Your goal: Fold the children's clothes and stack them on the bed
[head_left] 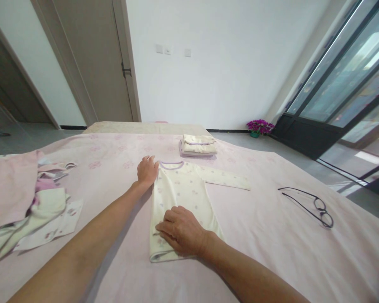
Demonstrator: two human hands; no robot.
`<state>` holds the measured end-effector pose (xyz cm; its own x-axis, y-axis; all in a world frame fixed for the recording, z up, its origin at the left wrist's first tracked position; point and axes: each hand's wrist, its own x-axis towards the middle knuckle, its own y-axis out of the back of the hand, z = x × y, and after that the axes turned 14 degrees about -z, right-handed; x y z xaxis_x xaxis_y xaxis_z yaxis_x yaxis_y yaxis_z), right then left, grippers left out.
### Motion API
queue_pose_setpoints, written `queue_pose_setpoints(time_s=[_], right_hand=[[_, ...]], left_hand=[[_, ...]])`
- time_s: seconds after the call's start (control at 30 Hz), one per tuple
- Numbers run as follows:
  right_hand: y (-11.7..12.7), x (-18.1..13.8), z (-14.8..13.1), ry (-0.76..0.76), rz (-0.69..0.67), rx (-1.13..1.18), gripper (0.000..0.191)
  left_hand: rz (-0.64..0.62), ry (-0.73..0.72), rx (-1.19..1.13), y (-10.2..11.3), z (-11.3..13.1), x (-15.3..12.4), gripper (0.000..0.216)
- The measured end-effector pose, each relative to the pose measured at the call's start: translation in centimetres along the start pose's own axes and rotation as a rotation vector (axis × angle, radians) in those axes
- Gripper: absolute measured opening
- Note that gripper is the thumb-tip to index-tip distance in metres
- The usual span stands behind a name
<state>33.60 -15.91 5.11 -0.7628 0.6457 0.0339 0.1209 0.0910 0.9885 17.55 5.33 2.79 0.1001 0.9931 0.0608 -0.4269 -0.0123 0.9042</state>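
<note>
A small cream long-sleeved shirt [189,189] with a faint print and a lilac neckline lies in front of me. Its right sleeve stretches out to the side, while the left sleeve is folded down along the body. My left hand [148,170] is closed at the left shoulder edge, beside the neckline. Over the lower part of the shirt, my right hand [183,231] has its fingers bent together on the folded sleeve near its end. The thumb and palm of that hand partly cover the fabric beneath.
A stack of folded clothes [198,145] sits beyond the shirt on the pink sheet [255,235]. Loose garments [15,189] and a printed paper [55,225] lie at the left. Black-framed glasses [318,208] rest at the right. Purple flowers [259,126] stand by the wall.
</note>
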Motion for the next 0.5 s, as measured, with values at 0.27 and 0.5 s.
queue_pose_setpoints(time_s=[0.27, 0.5], right_hand=[[0.4, 0.0, -0.6, 0.045, -0.022, -0.099, 0.017], [-0.4, -0.6, 0.0, 0.129, 0.046, -0.032, 0.018]], left_hand=[[-0.198, -0.171, 0.219, -3.0, 1.3, -4.1, 0.07], [-0.15, -0.181, 0.235, -1.6, 2.6, -5.6, 0.068]])
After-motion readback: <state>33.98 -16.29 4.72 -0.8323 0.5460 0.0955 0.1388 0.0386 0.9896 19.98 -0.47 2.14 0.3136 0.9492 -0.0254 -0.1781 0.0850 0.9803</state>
